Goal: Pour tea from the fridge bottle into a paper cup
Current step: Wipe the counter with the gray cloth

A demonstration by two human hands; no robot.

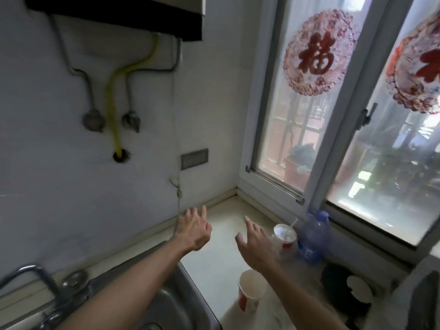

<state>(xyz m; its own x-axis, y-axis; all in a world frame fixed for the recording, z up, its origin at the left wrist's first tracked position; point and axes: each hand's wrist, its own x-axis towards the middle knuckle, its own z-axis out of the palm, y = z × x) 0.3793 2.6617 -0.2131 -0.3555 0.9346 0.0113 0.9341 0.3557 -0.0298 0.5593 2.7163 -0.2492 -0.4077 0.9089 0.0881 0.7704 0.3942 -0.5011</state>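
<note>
An empty white and red paper cup (251,290) stands on the pale countertop (212,265) under my right forearm. A second paper cup (285,235) holding something white and a stick stands farther back. A clear bluish plastic bottle (314,236) with a blue cap stands beside it by the window sill. My left hand (192,228) hovers over the counter near the wall, fingers spread, holding nothing. My right hand (254,244) hovers with fingers straight, just left of the second cup, also holding nothing. The view is motion-blurred.
A steel sink (171,303) with a tap (35,275) lies at the lower left. A dark round object (345,289) with a white piece sits on the counter at right. A window with red paper decorations runs along the right; a wall with pipes and a socket at left.
</note>
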